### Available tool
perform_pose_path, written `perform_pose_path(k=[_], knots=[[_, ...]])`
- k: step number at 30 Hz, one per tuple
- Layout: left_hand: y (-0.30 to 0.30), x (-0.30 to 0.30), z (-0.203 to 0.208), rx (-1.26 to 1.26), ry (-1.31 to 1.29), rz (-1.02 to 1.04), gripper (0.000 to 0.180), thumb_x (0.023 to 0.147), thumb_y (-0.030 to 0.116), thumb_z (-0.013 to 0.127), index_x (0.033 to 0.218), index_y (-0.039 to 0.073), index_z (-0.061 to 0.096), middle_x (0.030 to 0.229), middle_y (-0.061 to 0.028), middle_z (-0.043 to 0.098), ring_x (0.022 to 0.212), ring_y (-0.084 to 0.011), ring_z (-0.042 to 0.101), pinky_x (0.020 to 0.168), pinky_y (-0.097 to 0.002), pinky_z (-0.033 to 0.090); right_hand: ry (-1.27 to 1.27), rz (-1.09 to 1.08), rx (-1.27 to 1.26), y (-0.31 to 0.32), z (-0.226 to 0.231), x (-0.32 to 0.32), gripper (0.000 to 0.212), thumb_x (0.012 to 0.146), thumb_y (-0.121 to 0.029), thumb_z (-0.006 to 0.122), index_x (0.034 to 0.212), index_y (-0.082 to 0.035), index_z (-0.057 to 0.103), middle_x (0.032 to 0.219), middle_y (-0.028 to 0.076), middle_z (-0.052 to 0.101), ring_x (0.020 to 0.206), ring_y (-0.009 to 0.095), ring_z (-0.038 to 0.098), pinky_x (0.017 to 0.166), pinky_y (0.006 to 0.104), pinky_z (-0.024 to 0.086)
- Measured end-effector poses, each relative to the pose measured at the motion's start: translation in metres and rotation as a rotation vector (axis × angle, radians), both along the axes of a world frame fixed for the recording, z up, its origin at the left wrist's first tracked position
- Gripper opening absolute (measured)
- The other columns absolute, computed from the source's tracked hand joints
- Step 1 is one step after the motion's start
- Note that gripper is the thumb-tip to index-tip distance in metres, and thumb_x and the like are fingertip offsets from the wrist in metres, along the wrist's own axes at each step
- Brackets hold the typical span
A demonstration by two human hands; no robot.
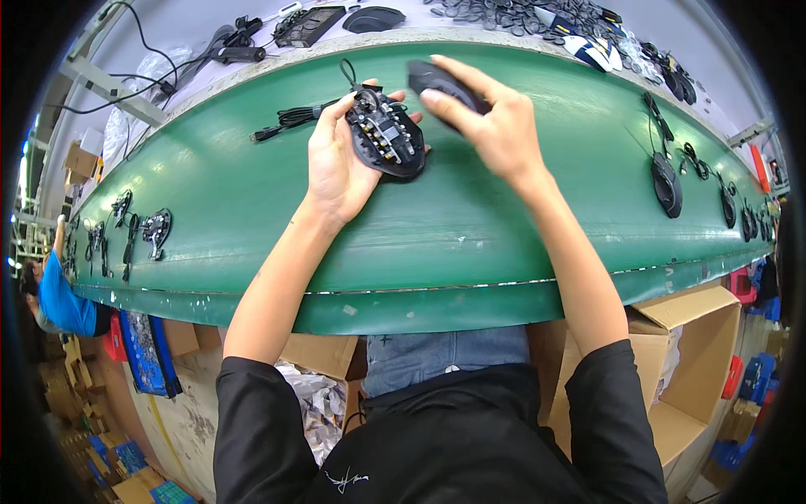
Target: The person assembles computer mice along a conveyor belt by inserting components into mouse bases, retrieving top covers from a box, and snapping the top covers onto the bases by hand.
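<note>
My left hand (342, 155) cradles an opened computer mouse base (388, 134), its circuit board and small parts facing up. A bundled black cable (298, 116) runs off from the base to the left and lies on the green belt. Just to the right, my right hand (499, 126) grips a black mouse top shell (447, 94), slightly blurred and tilted. Shell and base are apart, with a narrow gap between them. Both are held above the green conveyor belt (453, 252).
Several assembled mice with cables, one a black mouse (666, 185), lie on the belt's right. Opened mouse bases (156, 231) lie at left. Behind the belt, a shelf holds a heap of dark parts (504, 15). Cardboard boxes (697, 370) stand below; a person in blue (65, 290) is far left.
</note>
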State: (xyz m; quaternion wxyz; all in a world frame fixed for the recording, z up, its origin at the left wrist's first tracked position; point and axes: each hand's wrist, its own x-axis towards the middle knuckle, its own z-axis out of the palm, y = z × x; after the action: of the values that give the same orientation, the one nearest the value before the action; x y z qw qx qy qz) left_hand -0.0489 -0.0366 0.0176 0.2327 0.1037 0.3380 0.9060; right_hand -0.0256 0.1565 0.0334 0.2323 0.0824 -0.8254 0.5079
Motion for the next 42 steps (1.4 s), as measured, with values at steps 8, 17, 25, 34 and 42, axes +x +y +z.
perform_pose_path(k=[8, 17, 25, 34, 42], knots=[[0.01, 0.015, 0.008, -0.037, 0.027, 0.047, 0.042, 0.103, 0.042, 0.033, 0.125, 0.01, 0.049, 0.116, -0.0084, 0.058, 0.11, -0.0206, 0.057, 0.098, -0.0394, 0.046, 0.295, -0.061, 0.434, -0.044, -0.009, 0.023, 0.057, 0.078, -0.036, 0.075, 0.127, -0.011, 0.061, 0.103, 0.014, 0.069, 0.081, 0.032, 0.062, 0.076, 0.0387, 0.053], [0.012, 0.019, 0.01, -0.22, 0.26, 0.298, 0.04, 0.101, 0.021, 0.048, 0.137, 0.006, 0.04, 0.128, -0.0143, 0.054, 0.12, -0.0235, 0.053, 0.102, -0.0369, 0.045, 0.334, 0.036, 0.336, -0.05, -0.017, 0.023, 0.07, 0.076, -0.017, 0.078, 0.14, -0.009, 0.05, 0.129, 0.017, 0.059, 0.105, 0.035, 0.06, 0.091, 0.0395, 0.05], [0.005, 0.023, 0.02, -0.276, 0.463, 0.366, 0.052, 0.094, 0.015, 0.064, 0.141, 0.003, 0.046, 0.122, -0.0074, 0.059, 0.11, -0.0122, 0.056, 0.093, -0.0279, 0.048, 0.423, 0.131, 0.197, -0.045, -0.015, 0.018, 0.074, 0.071, -0.015, 0.082, 0.138, -0.016, 0.053, 0.131, 0.022, 0.055, 0.111, 0.039, 0.057, 0.092, 0.0417, 0.05], [-0.011, 0.005, 0.019, -0.256, 0.197, 0.373, 0.03, 0.095, 0.022, 0.062, 0.113, -0.002, 0.066, 0.1, -0.0086, 0.069, 0.083, -0.013, 0.067, 0.076, -0.0261, 0.055, 0.273, 0.162, 0.089, -0.044, -0.002, 0.023, 0.077, 0.071, -0.017, 0.084, 0.138, -0.003, 0.05, 0.125, 0.021, 0.06, 0.11, 0.034, 0.058, 0.092, 0.0391, 0.05], [-0.025, -0.009, 0.019, -0.357, 0.246, 0.273, 0.038, 0.098, 0.031, 0.054, 0.12, 0.001, 0.06, 0.109, -0.0108, 0.068, 0.097, -0.0159, 0.066, 0.087, -0.0333, 0.053, -0.503, 0.489, -0.775, -0.022, 0.001, 0.01, 0.047, 0.088, -0.028, 0.073, 0.119, 0.005, 0.06, 0.1, 0.011, 0.07, 0.088, 0.013, 0.067, 0.081, 0.0272, 0.053]])
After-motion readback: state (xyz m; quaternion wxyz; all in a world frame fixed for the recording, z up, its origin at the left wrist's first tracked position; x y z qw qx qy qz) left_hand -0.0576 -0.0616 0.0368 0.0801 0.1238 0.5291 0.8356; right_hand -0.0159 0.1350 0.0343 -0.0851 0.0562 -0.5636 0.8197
